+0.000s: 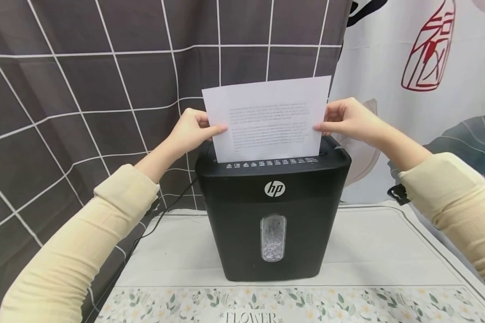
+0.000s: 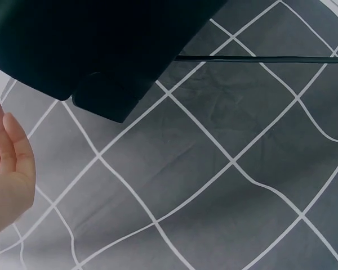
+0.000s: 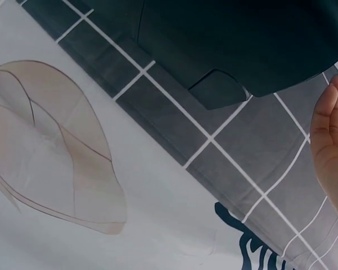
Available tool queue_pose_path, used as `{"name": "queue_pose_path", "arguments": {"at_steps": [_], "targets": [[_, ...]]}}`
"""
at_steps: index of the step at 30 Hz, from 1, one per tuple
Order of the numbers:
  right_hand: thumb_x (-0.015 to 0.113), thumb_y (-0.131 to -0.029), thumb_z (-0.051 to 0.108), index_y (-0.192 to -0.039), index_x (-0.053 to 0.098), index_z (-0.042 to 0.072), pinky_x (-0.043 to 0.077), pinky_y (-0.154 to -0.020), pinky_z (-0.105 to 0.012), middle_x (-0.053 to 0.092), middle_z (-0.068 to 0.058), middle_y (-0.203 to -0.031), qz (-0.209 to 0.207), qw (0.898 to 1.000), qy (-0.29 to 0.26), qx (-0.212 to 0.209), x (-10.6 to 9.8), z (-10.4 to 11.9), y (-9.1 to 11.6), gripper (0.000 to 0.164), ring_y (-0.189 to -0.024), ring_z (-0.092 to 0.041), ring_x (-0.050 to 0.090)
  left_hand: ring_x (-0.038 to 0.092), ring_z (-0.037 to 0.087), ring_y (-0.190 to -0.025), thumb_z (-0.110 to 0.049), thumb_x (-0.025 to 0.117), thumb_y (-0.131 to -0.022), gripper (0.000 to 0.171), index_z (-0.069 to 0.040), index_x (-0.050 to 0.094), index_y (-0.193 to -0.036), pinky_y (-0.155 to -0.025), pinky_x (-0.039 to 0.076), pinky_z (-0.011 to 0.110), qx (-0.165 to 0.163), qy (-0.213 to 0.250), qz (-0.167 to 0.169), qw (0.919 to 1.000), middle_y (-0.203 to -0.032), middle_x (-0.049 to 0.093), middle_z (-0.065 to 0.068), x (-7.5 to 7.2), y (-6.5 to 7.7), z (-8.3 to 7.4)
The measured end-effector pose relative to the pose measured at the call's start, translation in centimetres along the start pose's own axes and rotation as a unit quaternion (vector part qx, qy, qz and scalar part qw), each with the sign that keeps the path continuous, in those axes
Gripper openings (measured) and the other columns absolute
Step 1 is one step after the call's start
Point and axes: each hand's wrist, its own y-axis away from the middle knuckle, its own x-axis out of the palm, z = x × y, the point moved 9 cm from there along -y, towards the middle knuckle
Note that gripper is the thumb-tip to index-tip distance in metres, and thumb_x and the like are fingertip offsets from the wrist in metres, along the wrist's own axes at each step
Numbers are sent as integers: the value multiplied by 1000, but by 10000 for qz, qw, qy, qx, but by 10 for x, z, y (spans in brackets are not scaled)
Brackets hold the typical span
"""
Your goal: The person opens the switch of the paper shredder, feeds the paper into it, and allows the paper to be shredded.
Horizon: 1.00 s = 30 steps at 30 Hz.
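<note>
A printed sheet of paper (image 1: 266, 119) stands upright at the top of a black paper shredder (image 1: 242, 215), its lower edge at the feed slot. My left hand (image 1: 191, 130) pinches the sheet's left edge, thumb in front and fingers behind. On the opposite edge, my right hand (image 1: 351, 121) pinches the paper the same way. Both hands sit just above the shredder's lid. In the left wrist view, the left hand (image 2: 11, 169) shows at the side beside a sliver of paper. The right wrist view has the right hand (image 3: 333, 140) at its edge, near the shredder body (image 3: 259, 45).
Paper shreds show through the shredder's clear window (image 1: 273, 237). A black power cord (image 1: 165, 215) runs off to the left. The shredder stands on a table with a pale floral cloth (image 1: 372, 251). A dark grid curtain (image 1: 137, 80) and a white patterned curtain (image 1: 388, 54) hang behind.
</note>
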Motion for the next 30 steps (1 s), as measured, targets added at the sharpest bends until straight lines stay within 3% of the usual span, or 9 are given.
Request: {"name": "queue_pose_path", "arguments": {"at_steps": [16,24,30], "targets": [[69,-84,5,-88,62,-4,48,-62,-14,65,13,-68,-46,9997,-195,165,2,-1,-5,13,-62,-12,62,61,9,-59,-14,70,-83,22,6,71,-93,-62,50,19,-177,250,-220,9993,-81,73,11,-6,2,5],[69,-84,7,-83,61,-1,46,-61,-15,64,10,-65,-81,9995,-211,202,2,-3,-3,11,-63,-12,61,61,14,-58,-14,71,-83,21,4,66,-74,-56,44,19,-124,192,-273,9994,-64,68,0,-5,4,6],[69,-84,5,-79,60,3,44,-59,-16,63,10,-63,-45,9993,-296,229,5,-5,-5,11,-61,-10,60,60,13,-59,-14,71,-83,20,5,70,-89,-60,49,17,-233,289,-268,9990,-66,68,-1,-3,6,12]]}}
